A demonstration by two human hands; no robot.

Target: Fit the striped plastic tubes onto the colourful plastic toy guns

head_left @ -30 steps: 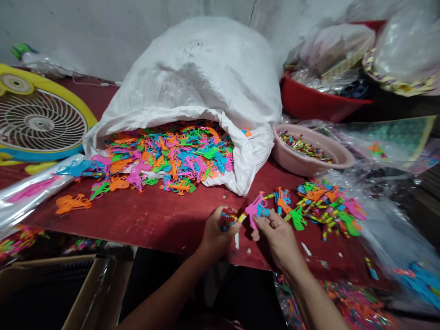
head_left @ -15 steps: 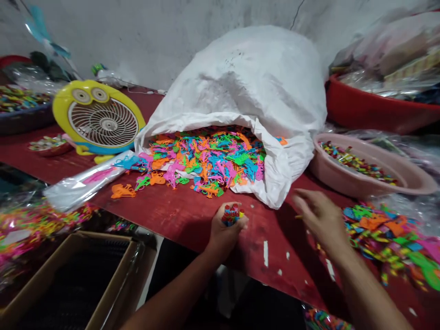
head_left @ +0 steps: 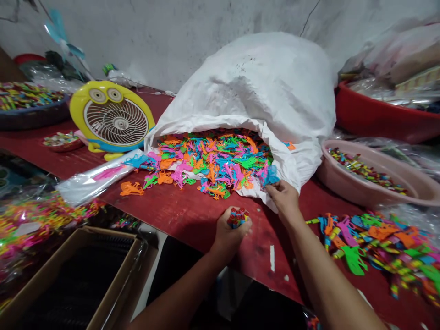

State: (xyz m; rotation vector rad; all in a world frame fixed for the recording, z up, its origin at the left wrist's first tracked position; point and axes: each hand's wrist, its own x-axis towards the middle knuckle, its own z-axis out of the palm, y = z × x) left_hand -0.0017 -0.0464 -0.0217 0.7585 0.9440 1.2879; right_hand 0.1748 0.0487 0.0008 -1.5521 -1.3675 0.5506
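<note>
My left hand (head_left: 227,238) is closed round a bundle of small coloured tubes (head_left: 238,217) with red ends, held upright above the front edge of the table. My right hand (head_left: 286,201) is at the right side of the sack's mouth, thumb and fingers pinched on a blue flat plastic piece (head_left: 271,175). Behind both hands lies a big white sack (head_left: 261,87) on its side. From its opening spills a heap of flat plastic pieces (head_left: 213,160) in orange, green, pink and blue.
On the red table (head_left: 165,201), a yellow fan (head_left: 120,120) and a clear plastic packet (head_left: 89,178) lie left. A pink basin (head_left: 371,192) of small tubes and a mixed pile (head_left: 381,238) are right. An open carton (head_left: 75,275) stands below; a red basin (head_left: 381,119) sits behind.
My right hand has moved left from beside the right-hand pile to the sack's mouth and taken hold of a blue piece. My left hand still grips the tubes. The view has shifted slightly.
</note>
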